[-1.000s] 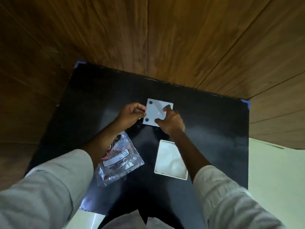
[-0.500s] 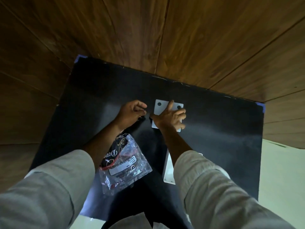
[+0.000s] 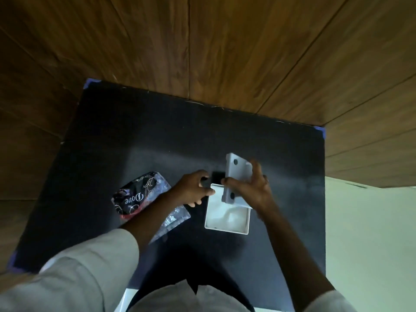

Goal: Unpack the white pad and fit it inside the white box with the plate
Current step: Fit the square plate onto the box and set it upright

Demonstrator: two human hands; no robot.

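1. the white pad (image 3: 221, 213) already lies inside the white box (image 3: 247, 221) on the table (image 3: 157, 143).
2. right hand (image 3: 249, 190) grips the plate (image 3: 236, 179), tilted above the box.
3. left hand (image 3: 193, 190) curls at the box's corner; fitting the plate remains.

Black table (image 3: 281, 154), white box (image 3: 227, 218) lying open on it, crinkled plastic wrapper (image 3: 139, 199) beside

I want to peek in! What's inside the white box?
The box holds something white and crumpled, probably the pad. The right hand holds the plate over its far end, hiding that part.
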